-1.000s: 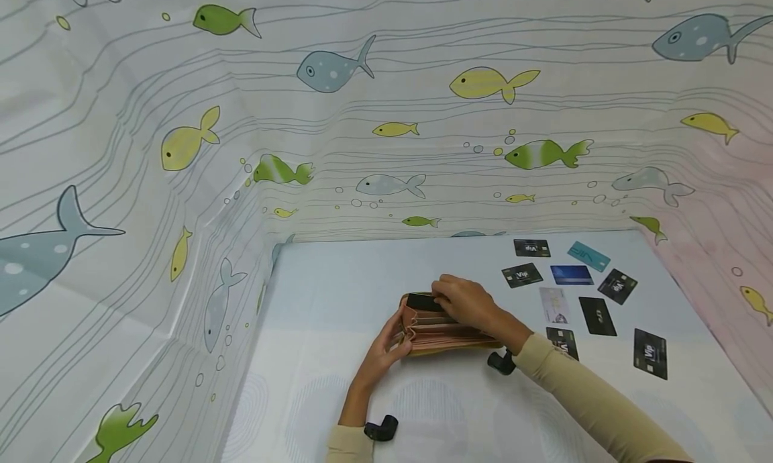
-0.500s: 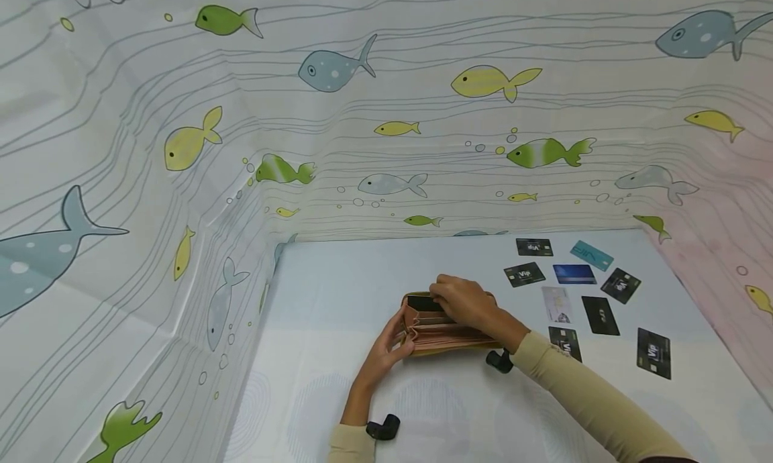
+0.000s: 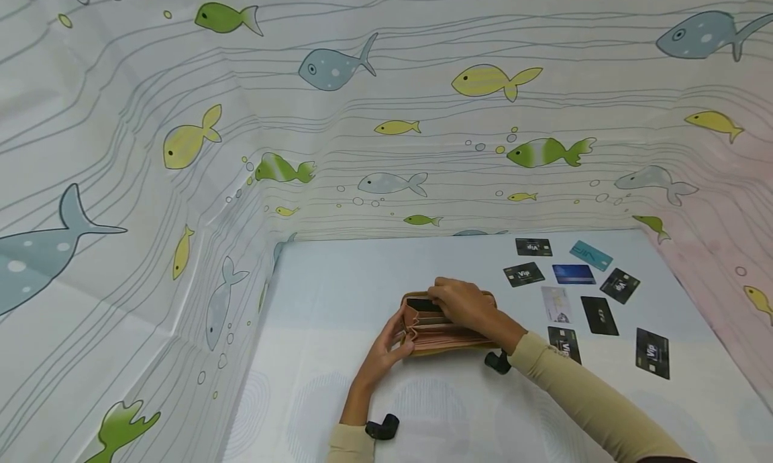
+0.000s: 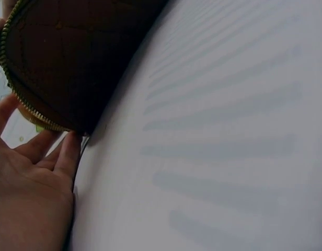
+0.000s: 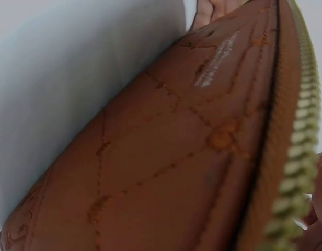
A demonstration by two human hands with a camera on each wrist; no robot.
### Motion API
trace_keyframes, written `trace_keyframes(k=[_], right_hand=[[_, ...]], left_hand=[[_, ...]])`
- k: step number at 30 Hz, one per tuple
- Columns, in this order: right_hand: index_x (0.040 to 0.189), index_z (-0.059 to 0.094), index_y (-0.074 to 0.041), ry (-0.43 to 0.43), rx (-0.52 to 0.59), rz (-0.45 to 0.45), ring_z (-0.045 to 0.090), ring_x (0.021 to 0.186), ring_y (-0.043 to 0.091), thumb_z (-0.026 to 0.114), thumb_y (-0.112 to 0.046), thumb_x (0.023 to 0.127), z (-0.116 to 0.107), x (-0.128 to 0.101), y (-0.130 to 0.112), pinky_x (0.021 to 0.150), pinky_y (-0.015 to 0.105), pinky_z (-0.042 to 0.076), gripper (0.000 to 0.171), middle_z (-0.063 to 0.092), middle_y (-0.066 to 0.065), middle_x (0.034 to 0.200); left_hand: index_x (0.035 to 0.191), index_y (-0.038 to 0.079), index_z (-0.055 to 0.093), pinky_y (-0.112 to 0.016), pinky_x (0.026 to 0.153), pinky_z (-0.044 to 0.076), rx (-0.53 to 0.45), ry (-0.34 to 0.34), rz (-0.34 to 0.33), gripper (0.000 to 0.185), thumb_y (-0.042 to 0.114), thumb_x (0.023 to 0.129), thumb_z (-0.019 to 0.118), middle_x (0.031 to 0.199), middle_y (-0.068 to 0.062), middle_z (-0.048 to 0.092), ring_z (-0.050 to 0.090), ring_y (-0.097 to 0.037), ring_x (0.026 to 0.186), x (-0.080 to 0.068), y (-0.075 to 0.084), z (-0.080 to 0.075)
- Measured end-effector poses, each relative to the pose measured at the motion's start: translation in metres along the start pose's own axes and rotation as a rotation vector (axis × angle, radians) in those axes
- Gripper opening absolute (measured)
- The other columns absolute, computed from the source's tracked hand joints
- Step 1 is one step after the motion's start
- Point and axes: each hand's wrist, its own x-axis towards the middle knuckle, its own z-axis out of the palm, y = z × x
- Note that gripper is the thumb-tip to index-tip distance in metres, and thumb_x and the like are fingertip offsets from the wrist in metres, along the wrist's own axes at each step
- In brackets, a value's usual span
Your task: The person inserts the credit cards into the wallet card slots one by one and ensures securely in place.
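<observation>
Black card (image 3: 423, 304) deeper in wallet (image 3: 443, 329)

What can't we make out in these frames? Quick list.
- Right hand fingertips: head view, buried in the open wallet, so how they sit on the black card is unclear.
- Wallet compartments: head view, too small to count.
- Wallet in the right wrist view: fills the frame, edges cut off, the hand barely shows.
- Left hand: left wrist view, dark, cut off by the frame's edge.
- Print on the loose cards: too small.

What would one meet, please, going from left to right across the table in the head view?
Left hand → brown zip-around wallet → white card → plain black card → black Vip card nearest the right edge.
</observation>
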Motion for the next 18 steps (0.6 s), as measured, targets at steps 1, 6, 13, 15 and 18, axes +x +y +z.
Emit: trace_keyframes(k=[1,6,13,15,18], right_hand=[[0.095,0.075,-0.014,-0.001,-0.001,-0.004,0.05,0.066,0.004,0.07,-0.009,0.093,0.0007,0.0,-0.0001,0.056,0.019,0.045,0.008,0.06,-0.004,0.08],[0.093,0.075,-0.014,0.005,-0.012,-0.015,0.054,0.067,0.004,0.071,-0.008,0.093,0.0034,0.0002,0.0,0.058,0.019,0.048,0.008,0.061,-0.004,0.08],[0.092,0.075,-0.014,0.008,-0.005,-0.009,0.055,0.068,0.005,0.071,-0.008,0.092,0.0037,0.0009,-0.0013,0.059,0.021,0.05,0.008,0.062,-0.004,0.08],[0.092,0.075,-0.014,0.0,0.001,-0.002,0.055,0.068,0.006,0.071,-0.008,0.092,0.0045,0.001,-0.0017,0.058,0.022,0.05,0.008,0.062,-0.004,0.08],[0.096,0.076,-0.015,-0.028,-0.002,0.012,0.06,0.073,0.008,0.07,-0.008,0.093,0.0064,0.0009,-0.0023,0.063,0.024,0.054,0.01,0.065,-0.004,0.083]], left_hand=[[0.161,0.008,0.015,-0.065,0.118,0.027,0.0,-0.002,-0.004,0.076,0.011,0.099,0.059,0.164,-0.019,0.023,0.032,-0.044,0.146,-0.0002,0.0003,-0.0002],[0.161,0.01,0.014,-0.064,0.118,0.027,0.003,-0.01,-0.018,0.076,0.011,0.1,0.059,0.165,-0.019,0.021,0.029,-0.044,0.147,-0.0013,0.0016,-0.0007],[0.161,0.009,0.015,-0.064,0.118,0.027,0.005,-0.009,-0.01,0.076,0.01,0.099,0.058,0.165,-0.019,0.02,0.028,-0.044,0.148,-0.0015,0.003,-0.0007],[0.161,0.008,0.015,-0.064,0.118,0.026,-0.004,-0.01,-0.005,0.076,0.009,0.099,0.059,0.165,-0.019,0.02,0.028,-0.044,0.148,-0.0015,0.0033,-0.0007],[0.161,0.008,0.014,-0.065,0.118,0.025,-0.016,-0.016,0.004,0.076,0.009,0.099,0.059,0.165,-0.02,0.02,0.025,-0.045,0.149,-0.0014,0.0032,-0.0007]])
